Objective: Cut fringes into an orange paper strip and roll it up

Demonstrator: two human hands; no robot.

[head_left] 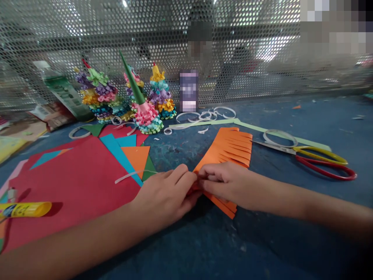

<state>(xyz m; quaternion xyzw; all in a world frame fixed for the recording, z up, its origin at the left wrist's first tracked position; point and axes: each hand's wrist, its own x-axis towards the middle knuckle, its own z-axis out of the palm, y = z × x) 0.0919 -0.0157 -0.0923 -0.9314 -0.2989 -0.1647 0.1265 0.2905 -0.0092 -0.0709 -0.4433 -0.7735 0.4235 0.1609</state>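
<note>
Orange fringed paper [230, 149]: your left grip [163, 198] and right grip [223, 182] pinch its end together, holding it steady.
Scissors [303, 155]: lying at 3 o'clock, clear of the pinch.

bright glare hits the perforated metal screen [250, 46], edges bow wide, lower right corner falls dim.

Two hands [164, 198], four paper trees [142, 116], one fringed sheet [233, 149], one pair of scissors [303, 155], one glue stick [25, 209]
</note>
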